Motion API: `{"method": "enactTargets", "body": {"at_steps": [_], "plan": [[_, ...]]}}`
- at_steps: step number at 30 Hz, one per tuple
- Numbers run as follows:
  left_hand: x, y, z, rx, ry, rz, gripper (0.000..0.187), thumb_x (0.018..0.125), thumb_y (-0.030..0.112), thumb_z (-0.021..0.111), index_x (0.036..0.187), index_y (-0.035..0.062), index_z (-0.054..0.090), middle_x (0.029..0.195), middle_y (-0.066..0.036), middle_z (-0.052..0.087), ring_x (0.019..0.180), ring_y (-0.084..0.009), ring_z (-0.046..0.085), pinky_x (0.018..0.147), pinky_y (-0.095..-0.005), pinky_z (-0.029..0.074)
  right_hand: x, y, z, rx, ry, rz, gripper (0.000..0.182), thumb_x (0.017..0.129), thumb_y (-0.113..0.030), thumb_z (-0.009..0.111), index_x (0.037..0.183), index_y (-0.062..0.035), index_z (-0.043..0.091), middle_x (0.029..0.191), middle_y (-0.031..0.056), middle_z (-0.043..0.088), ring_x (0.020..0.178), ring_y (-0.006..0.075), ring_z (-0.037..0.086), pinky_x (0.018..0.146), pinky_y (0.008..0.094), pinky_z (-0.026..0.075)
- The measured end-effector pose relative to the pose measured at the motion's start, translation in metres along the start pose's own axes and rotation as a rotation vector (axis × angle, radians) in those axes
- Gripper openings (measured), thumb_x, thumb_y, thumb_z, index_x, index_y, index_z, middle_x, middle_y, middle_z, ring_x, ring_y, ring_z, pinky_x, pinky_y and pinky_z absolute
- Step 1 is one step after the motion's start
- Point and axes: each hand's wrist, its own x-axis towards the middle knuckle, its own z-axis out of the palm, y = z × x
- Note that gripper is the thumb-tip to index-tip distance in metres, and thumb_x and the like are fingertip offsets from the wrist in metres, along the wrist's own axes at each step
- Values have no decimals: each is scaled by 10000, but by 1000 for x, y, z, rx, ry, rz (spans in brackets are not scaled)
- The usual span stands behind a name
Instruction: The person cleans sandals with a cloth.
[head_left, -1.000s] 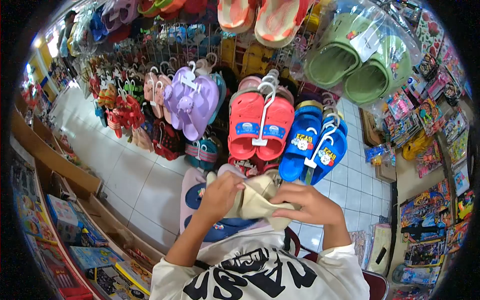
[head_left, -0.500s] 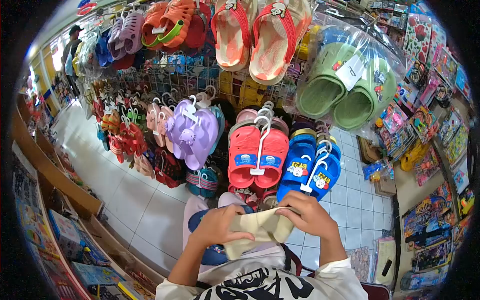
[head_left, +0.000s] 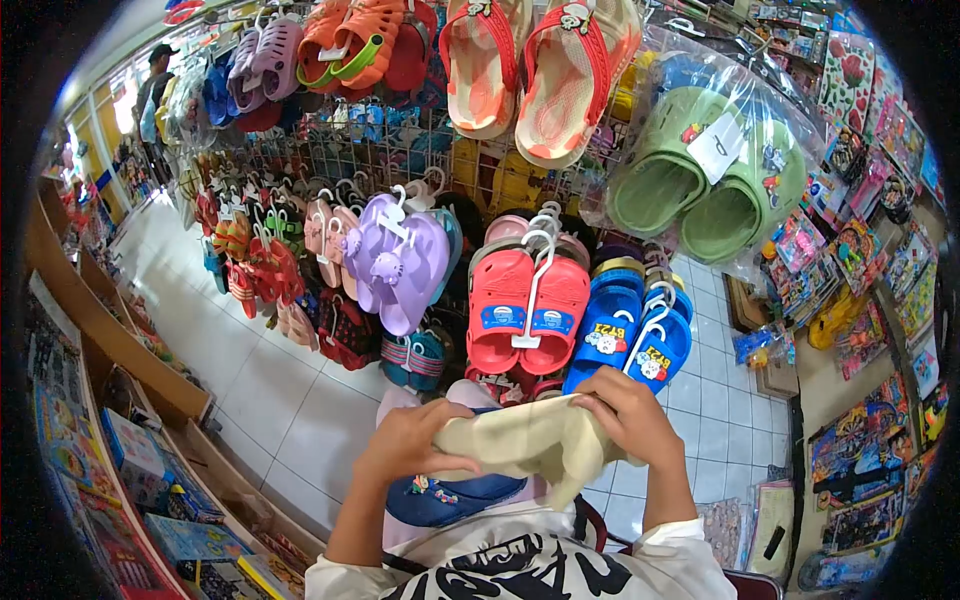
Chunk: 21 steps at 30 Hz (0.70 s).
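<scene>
A pale yellow cloth [head_left: 530, 440] is stretched between my hands above my lap. My left hand [head_left: 415, 440] grips its left end, thumb beneath. Its upper right part is pinched in my right hand [head_left: 630, 410], and a loose fold hangs down there. Under the cloth, dark blue footwear [head_left: 450, 498] with small colorful charms lies on my lap, partly covered. Just beyond my hands hang red clogs [head_left: 500, 305] and blue sandals [head_left: 605, 335] on white hooks.
Purple sandals [head_left: 400, 262], green clogs in plastic [head_left: 660, 190] and red-strapped sandals [head_left: 570, 85] hang from a wire rack. Shelves of boxed goods [head_left: 135, 450] stand at left, packaged toys [head_left: 860, 425] at right. A person [head_left: 155, 90] stands far back left.
The cloth is pulled wider and its loose fold has swung to the right. My left hand has shifted slightly left, uncovering more of the dark blue footwear. The view has turned slightly.
</scene>
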Motion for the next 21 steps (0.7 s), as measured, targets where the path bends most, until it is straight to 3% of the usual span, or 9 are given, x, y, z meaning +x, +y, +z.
{"method": "enactTargets", "body": {"at_steps": [1, 5, 8, 10, 11, 14, 15, 18, 21], "plan": [[-3, -7, 2, 61, -65, -64, 508, 642, 457, 816, 948, 126, 584, 805, -63, 638, 659, -282, 632, 556, -366, 486, 1, -1, 1, -21, 14, 12, 143, 881, -183, 610, 942, -56, 635, 895, 107, 616, 760, 296, 620, 667, 364, 495], [0, -16, -12, 12, -136, -219, 464, 654, 439, 826, 904, 120, 600, 708, -77, 614, 627, -254, 611, 582, -340, 484, 6, 15, 7, 48, -11, -15, 189, 872, -212, 628, 939, -35, 626, 891, 121, 624, 761, 315, 616, 684, 380, 493], [-1, -25, -17, -497, -76, -293, 250, 799, 222, 752, 943, 67, 617, 753, -40, 598, 690, -109, 561, 638, -258, 460, 15, 12, 1, 177, -148, 122, 212, 863, -209, 647, 917, -5, 629, 874, 127, 631, 773, 260, 615, 679, 326, 476], [7, -23, -22, -364, -24, -250, 155, 844, 143, 693, 921, 35, 612, 787, -21, 603, 722, -88, 553, 653, -241, 450, 18, 11, -3, 274, -230, 139, 190, 864, -184, 642, 912, 0, 636, 890, 93, 628, 811, 205, 610, 711, 302, 471], [8, -26, -24, -404, -17, -299, 102, 857, 124, 671, 888, 42, 618, 860, -40, 624, 780, -100, 559, 703, -242, 447, 20, 16, -4, 319, -260, 41, 178, 870, -170, 632, 920, 1, 637, 913, 91, 622, 845, 205, 605, 736, 305, 469], [16, -39, -32, -350, 54, 101, 90, 865, 115, 656, 877, 46, 599, 931, -68, 629, 868, -119, 565, 749, -246, 437, 21, 23, -6, 475, -320, -219, 138, 879, -118, 606, 924, 8, 640, 974, 106, 607, 913, 222, 590, 788, 321, 463], [9, -39, -33, -720, -58, -53, 98, 885, 120, 632, 882, 44, 571, 960, -80, 621, 926, -140, 564, 773, -253, 428, 23, 19, -5, 548, -325, -279, 118, 876, -93, 601, 913, 13, 638, 989, 125, 603, 914, 238, 586, 791, 332, 461], [3, -40, -24, -1132, -121, -117, 113, 900, 124, 618, 908, 38, 546, 915, -44, 610, 861, -101, 557, 726, -230, 423, 27, 13, -5, 738, -408, -379, 116, 891, -46, 539, 910, 22, 632, 1023, 168, 592, 922, 277, 582, 821, 357, 455], [12, -42, -15, -961, -83, -177, 143, 890, 123, 644, 941, 36, 542, 877, 4, 580, 732, -39, 499, 646, -187, 391, 33, -1, -7, 698, -339, -358, 136, 903, -52, 507, 925, 17, 623, 995, 146, 611, 901, 239, 588, 801, 328, 456]]}}
